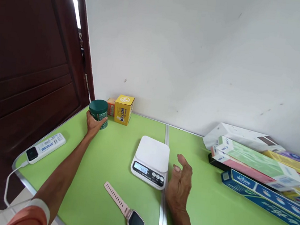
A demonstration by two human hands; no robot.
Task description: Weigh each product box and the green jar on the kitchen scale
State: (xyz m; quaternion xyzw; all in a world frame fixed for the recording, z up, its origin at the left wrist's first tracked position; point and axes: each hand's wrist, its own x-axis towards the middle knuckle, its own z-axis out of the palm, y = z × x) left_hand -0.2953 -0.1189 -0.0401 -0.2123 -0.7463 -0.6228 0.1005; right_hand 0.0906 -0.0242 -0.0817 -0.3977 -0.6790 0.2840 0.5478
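Observation:
At the far left corner of the green table, my left hand (94, 123) is wrapped round a dark green canister (99, 109) with a lid. The canister stands upright beside a yellow box (123, 110). My right hand (180, 183) holds nothing, its thumb and fingers apart, just right of a white kitchen scale (152, 154). Nothing lies on the scale's plate, and its lit display shows digits that look like 488. A pink-strapped smartwatch (136, 223) lies in front of the scale.
On the right, several long boxes are stacked by the wall, with a blue box (265, 198) in front. A white power bank (45, 148) with a cable lies at the left edge. Behind the yellow box sits a small orange box (110, 106). A metal seam (162, 220) crosses the table (100, 157).

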